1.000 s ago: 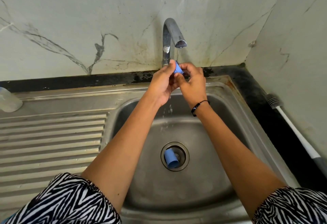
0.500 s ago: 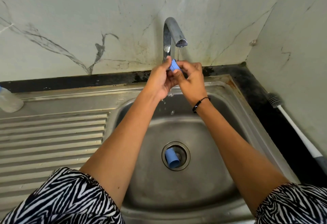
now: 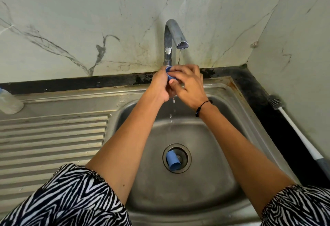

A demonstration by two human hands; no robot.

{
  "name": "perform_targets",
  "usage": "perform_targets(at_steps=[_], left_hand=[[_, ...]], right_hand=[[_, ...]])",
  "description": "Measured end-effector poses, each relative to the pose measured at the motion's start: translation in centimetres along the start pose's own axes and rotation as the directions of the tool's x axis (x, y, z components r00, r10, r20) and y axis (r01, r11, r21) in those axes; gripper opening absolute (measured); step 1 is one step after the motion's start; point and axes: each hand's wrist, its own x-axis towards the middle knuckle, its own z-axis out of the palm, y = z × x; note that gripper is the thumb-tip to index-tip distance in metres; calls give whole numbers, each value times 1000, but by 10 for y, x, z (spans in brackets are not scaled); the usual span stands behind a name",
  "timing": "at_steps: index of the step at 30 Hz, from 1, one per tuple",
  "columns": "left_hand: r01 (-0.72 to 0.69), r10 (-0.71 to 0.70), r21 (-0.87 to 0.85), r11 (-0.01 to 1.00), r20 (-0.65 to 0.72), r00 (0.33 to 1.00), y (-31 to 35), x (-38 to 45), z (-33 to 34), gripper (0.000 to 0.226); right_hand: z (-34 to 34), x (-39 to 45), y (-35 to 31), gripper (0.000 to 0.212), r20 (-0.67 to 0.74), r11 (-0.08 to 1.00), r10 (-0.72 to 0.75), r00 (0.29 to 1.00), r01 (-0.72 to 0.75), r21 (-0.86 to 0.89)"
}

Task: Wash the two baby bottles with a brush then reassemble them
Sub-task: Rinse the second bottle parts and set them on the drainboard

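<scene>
Since a moment ago the hands have dipped slightly beneath the tap (image 3: 175, 38), and the right hand (image 3: 189, 86) now folds over the small blue cap (image 3: 169, 73), hiding most of it; the left hand (image 3: 160, 86) has its fingers clamped on it from nine o'clock. Rinsing of this piece looks nearly done. A second blue cap (image 3: 172, 160) lies in the sink (image 3: 223, 181) drain, at six o'clock from the hands. The brush (image 3: 278, 105) rests on the tabletop at three o'clock. No writing or brand is readable.
</scene>
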Motion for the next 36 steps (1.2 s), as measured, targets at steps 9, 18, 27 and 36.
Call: perform_targets(at_steps=[9,18,27,36], left_hand=[[-93,102,-217,972,29,994,-14,-1,7,31],[-403,401,19,915,76,913,-22,-9,14,35],[-595,458,571,566,383,803,-28,-4,-19,60],[-596,694,761,256,285,661,-37,-10,-23,51]], right_hand=[[11,-5,10,43,-68,963,150,986,-162,-214],[12,7,5,43,-48,757,505,862,-415,505],[2,0,3,27,351,34,655,669,-490,871],[-2,-5,1,37,271,629,500,822,-560,539]])
